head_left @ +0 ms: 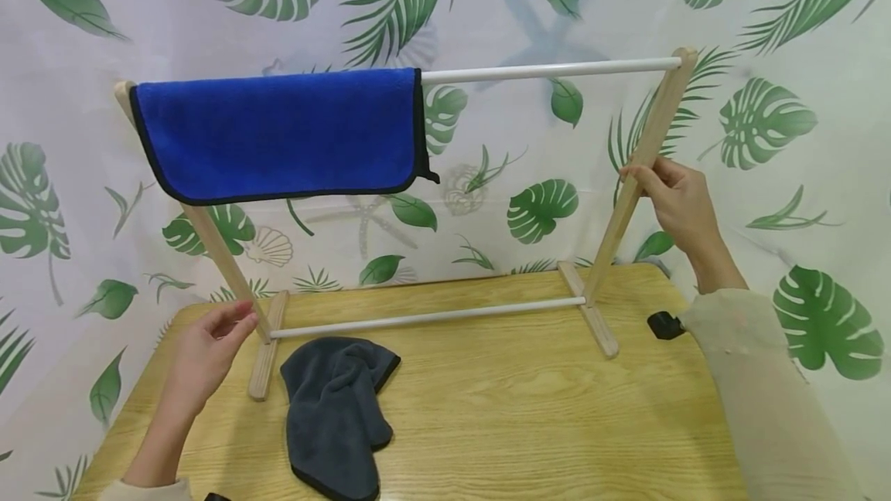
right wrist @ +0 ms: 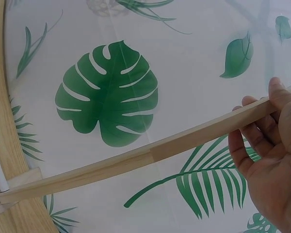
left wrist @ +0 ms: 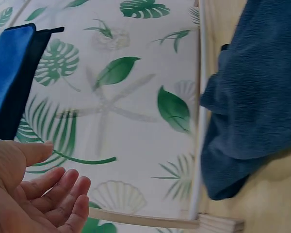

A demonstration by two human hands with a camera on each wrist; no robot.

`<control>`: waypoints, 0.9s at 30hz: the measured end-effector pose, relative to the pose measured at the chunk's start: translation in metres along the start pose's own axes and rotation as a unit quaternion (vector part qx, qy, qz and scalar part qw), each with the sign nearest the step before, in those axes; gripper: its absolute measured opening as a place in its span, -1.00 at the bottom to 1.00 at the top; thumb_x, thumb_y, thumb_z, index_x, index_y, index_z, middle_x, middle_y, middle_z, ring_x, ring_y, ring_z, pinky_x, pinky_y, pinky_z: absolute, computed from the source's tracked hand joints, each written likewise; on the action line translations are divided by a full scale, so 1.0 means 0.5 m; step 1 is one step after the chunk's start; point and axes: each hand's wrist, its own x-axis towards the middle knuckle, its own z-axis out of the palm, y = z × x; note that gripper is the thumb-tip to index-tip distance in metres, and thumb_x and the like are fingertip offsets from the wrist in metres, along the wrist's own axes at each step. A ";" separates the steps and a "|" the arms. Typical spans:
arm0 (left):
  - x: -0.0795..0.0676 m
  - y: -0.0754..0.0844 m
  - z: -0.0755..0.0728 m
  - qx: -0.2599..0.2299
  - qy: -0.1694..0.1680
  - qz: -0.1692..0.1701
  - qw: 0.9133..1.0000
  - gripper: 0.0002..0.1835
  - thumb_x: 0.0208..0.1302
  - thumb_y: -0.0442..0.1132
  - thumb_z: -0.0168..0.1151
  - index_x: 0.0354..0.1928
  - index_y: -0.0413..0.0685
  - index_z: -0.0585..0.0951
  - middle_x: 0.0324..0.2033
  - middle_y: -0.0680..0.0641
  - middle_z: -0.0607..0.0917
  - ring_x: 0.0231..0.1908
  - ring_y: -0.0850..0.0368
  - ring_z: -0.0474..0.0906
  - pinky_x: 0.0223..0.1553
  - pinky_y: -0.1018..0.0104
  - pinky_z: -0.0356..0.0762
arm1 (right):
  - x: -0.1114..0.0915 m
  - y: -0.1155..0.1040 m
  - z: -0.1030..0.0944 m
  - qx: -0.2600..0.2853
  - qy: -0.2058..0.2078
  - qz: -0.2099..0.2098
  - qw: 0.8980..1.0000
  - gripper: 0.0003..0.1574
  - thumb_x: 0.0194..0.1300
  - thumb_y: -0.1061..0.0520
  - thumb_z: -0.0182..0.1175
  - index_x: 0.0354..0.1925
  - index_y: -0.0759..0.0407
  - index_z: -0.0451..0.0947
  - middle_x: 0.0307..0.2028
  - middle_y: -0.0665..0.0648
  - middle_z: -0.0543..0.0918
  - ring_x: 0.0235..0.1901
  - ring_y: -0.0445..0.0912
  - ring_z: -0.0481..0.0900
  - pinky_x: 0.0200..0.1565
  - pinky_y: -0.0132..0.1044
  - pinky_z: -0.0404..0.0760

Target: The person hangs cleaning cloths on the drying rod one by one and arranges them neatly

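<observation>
A drying rack with wooden side posts (head_left: 643,149) and white rods (head_left: 550,70) stands on the table. Over the left part of its top rod hangs a blue towel (head_left: 278,138) with black edging and a small loop. My right hand (head_left: 678,199) grips the right post about halfway up, thumb on one side and fingers on the other, as the right wrist view shows (right wrist: 276,141). Near the foot of the left post, my left hand (head_left: 212,350) is held with loosely bent fingers and nothing in them. A crumpled dark grey towel (head_left: 334,416) lies on the table before the lower rod.
The wooden table (head_left: 529,408) has rounded back corners. Close behind the rack hangs a white cloth backdrop (head_left: 487,138) printed with green leaves. Flat wooden feet (head_left: 259,369) extend forward from the rack. A small black object (head_left: 666,325) shows by my right sleeve.
</observation>
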 end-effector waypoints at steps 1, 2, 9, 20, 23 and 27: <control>-0.002 -0.006 0.005 -0.001 -0.010 -0.012 1.000 -0.48 0.57 -0.11 0.18 0.32 -0.40 0.51 0.18 -0.38 0.63 0.14 -0.26 0.58 -0.19 0.71 0.39 | 0.000 0.001 -0.001 0.000 0.000 0.002 1.000 -0.51 0.58 -0.02 0.15 0.12 0.38 0.66 0.03 -0.02 0.70 -0.06 -0.21 0.60 -0.07 -0.51 0.55; -0.004 -0.014 0.011 -0.001 -0.019 -0.024 1.000 -0.47 0.57 -0.09 0.19 0.34 -0.39 0.51 0.20 -0.37 0.62 0.15 -0.26 0.58 -0.18 0.68 0.40 | 0.000 0.003 -0.001 -0.001 -0.001 0.003 1.000 -0.52 0.58 -0.02 0.14 0.12 0.37 0.66 0.04 -0.03 0.69 -0.06 -0.21 0.60 -0.07 -0.51 0.54; -0.018 -0.057 0.051 0.008 -0.059 -0.068 0.996 -0.40 0.57 -0.02 0.18 0.38 -0.38 0.47 0.23 -0.34 0.60 0.22 -0.25 0.54 0.07 0.16 0.58 | 0.002 0.007 -0.002 -0.005 0.000 0.001 1.000 -0.52 0.58 -0.02 0.14 0.12 0.36 0.66 0.02 -0.02 0.70 -0.06 -0.19 0.59 -0.06 -0.51 0.54; -0.017 -0.110 0.102 0.026 -0.060 -0.072 0.995 -0.42 0.54 -0.15 0.22 0.39 -0.44 0.42 0.22 -0.40 0.59 0.23 -0.32 0.54 0.08 0.03 0.59 | -0.001 0.004 -0.001 0.005 0.000 -0.007 1.000 -0.51 0.58 -0.01 0.14 0.12 0.40 0.65 -0.01 -0.03 0.72 -0.07 -0.21 0.60 -0.08 -0.51 0.55; -0.018 -0.119 0.113 0.026 -0.060 -0.071 0.995 -0.42 0.51 -0.20 0.25 0.38 -0.47 0.43 0.22 -0.43 0.58 0.23 -0.34 0.53 0.14 -0.10 0.55 | -0.001 0.003 0.000 0.010 -0.001 -0.010 1.000 -0.49 0.58 -0.02 0.14 0.12 0.42 0.64 -0.02 -0.03 0.72 -0.08 -0.20 0.60 -0.08 -0.51 0.56; -0.020 -0.128 0.121 0.028 -0.066 -0.060 0.996 -0.44 0.50 -0.24 0.26 0.36 -0.50 0.43 0.23 -0.47 0.54 0.23 -0.37 0.52 0.16 -0.13 0.54 | -0.001 0.002 -0.001 0.011 0.000 -0.010 1.000 -0.50 0.58 -0.01 0.14 0.13 0.42 0.63 -0.04 -0.07 0.72 -0.08 -0.21 0.60 -0.07 -0.51 0.56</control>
